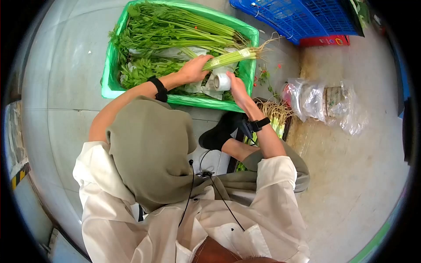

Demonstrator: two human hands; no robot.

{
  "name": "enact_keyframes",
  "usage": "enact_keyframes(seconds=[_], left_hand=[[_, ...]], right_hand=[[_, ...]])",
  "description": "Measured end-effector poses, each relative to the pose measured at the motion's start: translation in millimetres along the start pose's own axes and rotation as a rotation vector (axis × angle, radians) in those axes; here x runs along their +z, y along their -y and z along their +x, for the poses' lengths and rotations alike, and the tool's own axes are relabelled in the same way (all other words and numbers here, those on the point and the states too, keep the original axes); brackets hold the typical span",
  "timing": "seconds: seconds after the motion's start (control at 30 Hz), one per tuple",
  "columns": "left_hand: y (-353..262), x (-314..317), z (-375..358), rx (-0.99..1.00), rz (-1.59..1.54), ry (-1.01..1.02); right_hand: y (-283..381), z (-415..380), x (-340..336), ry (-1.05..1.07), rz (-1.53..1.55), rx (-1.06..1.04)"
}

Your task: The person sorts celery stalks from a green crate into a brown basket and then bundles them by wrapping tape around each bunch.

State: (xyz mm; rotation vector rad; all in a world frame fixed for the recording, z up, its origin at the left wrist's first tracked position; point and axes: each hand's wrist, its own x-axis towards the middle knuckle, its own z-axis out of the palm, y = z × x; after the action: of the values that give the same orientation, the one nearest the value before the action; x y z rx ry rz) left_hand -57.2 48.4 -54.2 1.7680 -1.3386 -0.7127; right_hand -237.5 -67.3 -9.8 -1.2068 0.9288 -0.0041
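My left hand (pixel 195 69) is wrapped round a bunch of celery (pixel 226 58) with thin green stalks and roots pointing right. Near the roots, a pale printed band or label (pixel 244 53) sits on the stalks. In my right hand (pixel 238 90) is a white roll (pixel 222 82) with a hollow core, like tape or labels, just below the bunch. Both hands are over a green plastic-lined bin (pixel 175 101). More leafy celery (pixel 175 24) lies in it, with whitish sheets (pixel 210 85) among the bunches. My left fingertips are partly hidden behind the stalks.
A blue crate (pixel 294 17) stands at the upper right, above a red box (pixel 324 40). Clear plastic bags (pixel 322 103) lie on the floor to the right. More rooted stalks (pixel 276 116) lie beside my leg, near my black shoe (pixel 217 133).
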Motion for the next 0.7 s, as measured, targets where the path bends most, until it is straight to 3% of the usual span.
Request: enact_keyframes(seconds=[0.1, 0.17, 0.3, 0.37, 0.43, 0.53, 0.57, 0.6, 0.63, 0.7], left_hand=[[-4.2, 2.7, -3.9, -0.029, 0.051, 0.018], [-12.0, -1.6, -5.6, -0.065, 0.077, 0.047], [-9.2, -2.4, -1.4, -0.088, 0.079, 0.068], [-5.3, 0.0, -3.9, -0.068, 0.091, 0.067], [-12.3, 0.9, -12.5, 0.032, 0.149, -0.015], [-21.2, -1.4, -19.6, -0.109, 0.046, 0.038], [-23.0, -4.0, -21.1, -0.190, -0.035, 0.032], [-18.9, -2.2, -22.3, -0.127, -0.136, -0.061], [-13.3, -2.0, -21.3, -0.130, -0.128, -0.064], [-6.1, 0.3, -19.1, -0.113, -0.095, -0.091]], right_hand=[[4.8, -4.5, 4.1, 0.016, -0.207, 0.051], [10.3, -12.3, 12.4, -0.056, -0.286, -0.193], [32.9, -32.4, 14.0, -0.095, -0.530, -0.390], [38.7, -26.3, 17.1, -0.117, -0.693, -0.614], [53.3, -4.5, 21.6, 0.041, -0.514, -0.579], [69.6, 32.0, 34.1, 0.051, -0.385, -0.491], [76.2, 44.2, 37.0, 0.052, -0.377, -0.284], [80.2, 56.2, 38.9, 0.058, -0.367, -0.079], [80.0, 66.9, 38.1, 0.065, -0.364, -0.084], [76.0, 75.7, 31.3, -0.121, -1.253, -0.769]])
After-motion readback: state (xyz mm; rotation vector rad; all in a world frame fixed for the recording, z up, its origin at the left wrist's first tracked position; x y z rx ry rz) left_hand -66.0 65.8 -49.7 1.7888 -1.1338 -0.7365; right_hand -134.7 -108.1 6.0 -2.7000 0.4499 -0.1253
